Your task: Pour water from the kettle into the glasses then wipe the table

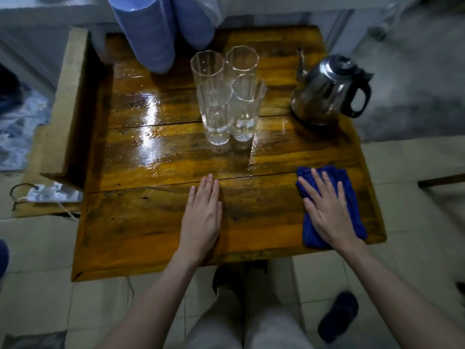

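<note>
The right grip (327,210) is a flat, open hand, fingers spread, pressed palm-down on a blue cloth (352,197) at the counter's near right corner; it clasps nothing, only bears on the cloth. The left grip (202,217) is also open and flat, fingers together, resting palm-down on bare wood near the middle of the front edge, well apart from the cloth.

The counter (151,235) is a glossy wooden top of dark orange planks, shining wet across its middle and far left. Two blue cylinders (151,34) stand at its far edge. A steel kettle (324,91) with a black handle stands upright at the far right, spout pointing away from the person. Four tall clear glasses (226,96) stand upright in a tight cluster at the centre, just left of the kettle. Whether they hold water cannot be told. A dark slipper (338,316) lies on the tiled floor at lower right.
</note>
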`<state>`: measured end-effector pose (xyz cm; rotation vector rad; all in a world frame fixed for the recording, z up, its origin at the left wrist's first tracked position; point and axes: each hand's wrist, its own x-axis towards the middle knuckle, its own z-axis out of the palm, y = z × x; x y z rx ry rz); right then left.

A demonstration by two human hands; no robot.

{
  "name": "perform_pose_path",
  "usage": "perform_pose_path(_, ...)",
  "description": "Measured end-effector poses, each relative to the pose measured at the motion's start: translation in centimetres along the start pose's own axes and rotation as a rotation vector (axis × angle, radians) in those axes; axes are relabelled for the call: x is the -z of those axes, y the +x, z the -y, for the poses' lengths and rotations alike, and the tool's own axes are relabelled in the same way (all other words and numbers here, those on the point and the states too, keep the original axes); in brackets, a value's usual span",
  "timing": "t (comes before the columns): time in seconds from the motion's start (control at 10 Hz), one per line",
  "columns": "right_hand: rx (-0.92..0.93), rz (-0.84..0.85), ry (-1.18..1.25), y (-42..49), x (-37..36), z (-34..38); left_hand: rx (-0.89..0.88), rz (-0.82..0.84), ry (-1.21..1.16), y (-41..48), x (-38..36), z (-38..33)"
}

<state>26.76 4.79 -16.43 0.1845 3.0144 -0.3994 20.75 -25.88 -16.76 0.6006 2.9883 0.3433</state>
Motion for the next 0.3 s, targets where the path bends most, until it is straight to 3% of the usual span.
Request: perform_pose_path(0.3, -0.016, 0.121, -0.129, 0.9, 3.5, 2.6, 0.065, 0.087, -0.014, 0.8, 3.4, -0.5)
